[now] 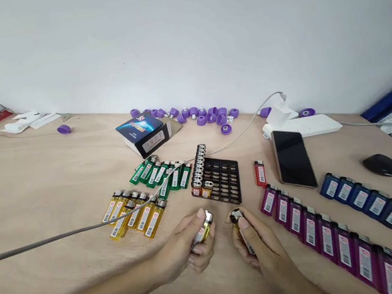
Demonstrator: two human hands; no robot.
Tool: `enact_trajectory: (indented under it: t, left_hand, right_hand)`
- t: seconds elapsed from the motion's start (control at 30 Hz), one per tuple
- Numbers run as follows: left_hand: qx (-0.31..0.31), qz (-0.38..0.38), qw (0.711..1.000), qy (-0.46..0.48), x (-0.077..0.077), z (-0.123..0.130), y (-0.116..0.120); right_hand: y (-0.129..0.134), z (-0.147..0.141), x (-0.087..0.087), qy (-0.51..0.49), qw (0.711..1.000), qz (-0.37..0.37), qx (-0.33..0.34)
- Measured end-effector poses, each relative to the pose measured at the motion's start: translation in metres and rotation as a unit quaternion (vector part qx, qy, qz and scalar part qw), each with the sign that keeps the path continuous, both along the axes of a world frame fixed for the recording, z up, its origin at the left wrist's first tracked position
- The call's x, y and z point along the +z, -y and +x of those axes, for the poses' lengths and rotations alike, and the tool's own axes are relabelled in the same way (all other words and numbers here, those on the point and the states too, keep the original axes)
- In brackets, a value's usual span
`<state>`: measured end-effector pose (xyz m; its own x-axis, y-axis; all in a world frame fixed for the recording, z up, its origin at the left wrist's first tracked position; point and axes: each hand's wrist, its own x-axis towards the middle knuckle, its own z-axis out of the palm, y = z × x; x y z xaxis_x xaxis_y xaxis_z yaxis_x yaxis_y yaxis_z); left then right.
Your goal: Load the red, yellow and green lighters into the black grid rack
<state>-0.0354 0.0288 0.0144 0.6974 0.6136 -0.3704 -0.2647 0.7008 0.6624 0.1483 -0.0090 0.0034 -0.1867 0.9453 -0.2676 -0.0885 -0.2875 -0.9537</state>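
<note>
My left hand is closed round a yellow lighter, its metal top pointing up and right. A second yellow lighter is in my right hand, the thumb pressed on its upper part. Just beyond both hands sits a black grid tray. Lighters stand upright along its left column, with a red one and a yellow one at the near end. Yellow lighters and green lighters lie in groups to the left of the tray.
Purple lighters, blue lighters, a red lighter, a phone and a mouse lie right. An open box and purple caps stand behind the tray. A grey cable crosses the left side.
</note>
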Motion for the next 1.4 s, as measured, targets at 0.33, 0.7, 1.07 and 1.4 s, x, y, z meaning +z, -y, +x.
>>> enact_trajectory:
  t: [0.33,0.7,1.07,1.4]
  left_hand:
    - [-0.019,0.089,0.996,-0.018,-0.004,0.0,0.0]
    - [-0.032,0.073,0.996,-0.04,-0.003,-0.002,0.002]
    - [-0.002,0.027,0.999,-0.027,0.0,-0.002,-0.001]
    - [0.011,0.167,0.984,-0.068,-0.007,0.003,0.006]
  right_hand:
    - [-0.001,0.0,-0.002,0.0,1.0,0.017,-0.006]
    - [0.0,0.002,-0.001,0.003,1.0,0.02,0.005]
    - [0.003,0.001,0.004,-0.026,0.998,0.007,-0.049]
    - [-0.002,0.002,-0.013,0.03,0.997,0.071,-0.03]
